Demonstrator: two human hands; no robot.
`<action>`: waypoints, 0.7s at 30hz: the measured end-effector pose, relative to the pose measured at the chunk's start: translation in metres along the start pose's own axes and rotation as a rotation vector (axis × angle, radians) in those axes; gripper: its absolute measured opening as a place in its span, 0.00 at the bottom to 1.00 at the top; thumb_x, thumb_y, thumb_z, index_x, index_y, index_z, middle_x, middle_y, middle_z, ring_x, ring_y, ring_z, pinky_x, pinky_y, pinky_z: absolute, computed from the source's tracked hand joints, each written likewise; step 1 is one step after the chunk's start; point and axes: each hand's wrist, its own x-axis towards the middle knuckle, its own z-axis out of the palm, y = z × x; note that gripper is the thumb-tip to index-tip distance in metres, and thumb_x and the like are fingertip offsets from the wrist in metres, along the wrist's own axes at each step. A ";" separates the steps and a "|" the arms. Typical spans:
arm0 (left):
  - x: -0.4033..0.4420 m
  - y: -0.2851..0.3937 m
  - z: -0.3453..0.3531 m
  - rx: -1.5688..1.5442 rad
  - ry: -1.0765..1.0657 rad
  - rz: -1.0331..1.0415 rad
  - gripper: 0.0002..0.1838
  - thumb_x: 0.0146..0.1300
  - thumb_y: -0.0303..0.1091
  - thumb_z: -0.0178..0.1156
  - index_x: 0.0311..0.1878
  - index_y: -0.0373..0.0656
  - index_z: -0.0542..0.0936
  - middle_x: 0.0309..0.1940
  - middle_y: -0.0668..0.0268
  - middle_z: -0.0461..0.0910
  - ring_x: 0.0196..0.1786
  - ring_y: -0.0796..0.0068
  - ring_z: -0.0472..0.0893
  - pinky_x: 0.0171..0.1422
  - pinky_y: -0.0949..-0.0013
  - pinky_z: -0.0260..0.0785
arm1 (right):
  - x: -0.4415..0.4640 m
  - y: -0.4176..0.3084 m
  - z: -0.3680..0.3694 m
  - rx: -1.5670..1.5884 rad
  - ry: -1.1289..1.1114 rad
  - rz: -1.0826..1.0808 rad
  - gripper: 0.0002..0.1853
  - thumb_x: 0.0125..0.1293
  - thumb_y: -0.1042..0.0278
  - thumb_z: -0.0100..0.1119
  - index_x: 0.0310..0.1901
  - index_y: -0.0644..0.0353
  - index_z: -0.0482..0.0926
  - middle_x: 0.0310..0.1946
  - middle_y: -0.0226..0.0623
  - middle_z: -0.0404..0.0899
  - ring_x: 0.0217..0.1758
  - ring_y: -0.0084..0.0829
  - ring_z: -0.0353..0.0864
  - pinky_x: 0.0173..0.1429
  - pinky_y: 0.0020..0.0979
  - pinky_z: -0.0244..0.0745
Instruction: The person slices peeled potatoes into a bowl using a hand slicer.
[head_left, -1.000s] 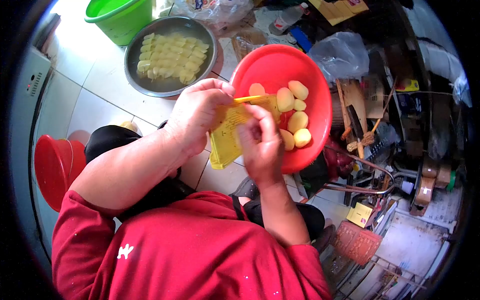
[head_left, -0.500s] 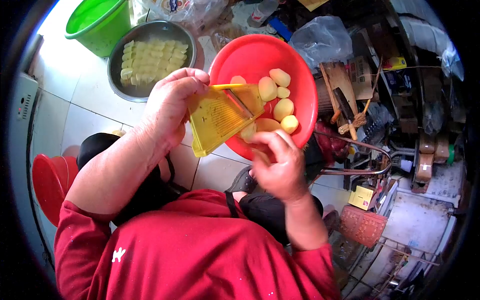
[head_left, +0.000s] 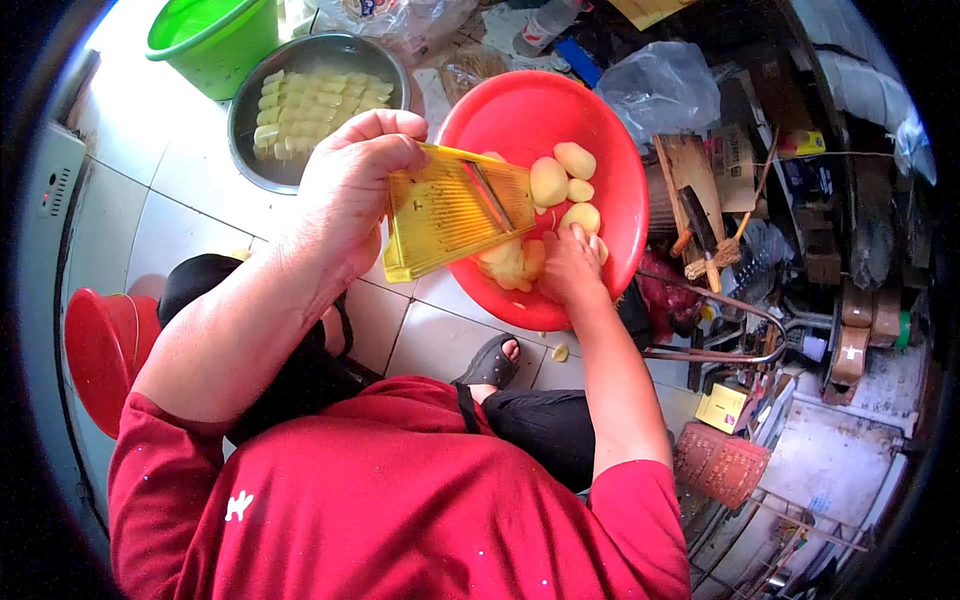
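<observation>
My left hand [head_left: 365,185] grips the top end of a yellow slicer [head_left: 450,215] with a metal blade across it. The slicer is tilted over the left rim of a red basin [head_left: 490,105]. Several peeled potatoes [head_left: 548,182] lie in the basin, with pale potato slices [head_left: 510,265] below the slicer. Down in the basin, my right hand [head_left: 572,265] has its fingers closed around a peeled potato [head_left: 601,248], which it partly hides. Its fingertips are close to another potato [head_left: 582,215].
A metal bowl [head_left: 240,125] holding rows of pale slices stands at the upper left, near a green bucket [head_left: 225,60]. Another red container [head_left: 100,350] is at far left. Boards, a knife [head_left: 700,222] and a metal frame [head_left: 740,300] crowd the right. A scrap [head_left: 560,352] lies on the tiled floor.
My right hand has moved from in front of the basin up into it, among the potatoes. More slices show below the slicer. The slicer has tilted slightly, still in my left hand.
</observation>
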 end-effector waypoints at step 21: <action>0.005 -0.001 -0.002 0.050 -0.045 -0.002 0.07 0.54 0.18 0.54 0.36 0.37 0.76 0.35 0.62 0.79 0.37 0.72 0.78 0.46 0.72 0.72 | -0.001 0.005 -0.025 0.138 -0.107 0.075 0.27 0.46 0.59 0.72 0.49 0.53 0.77 0.50 0.39 0.76 0.60 0.42 0.71 0.70 0.47 0.58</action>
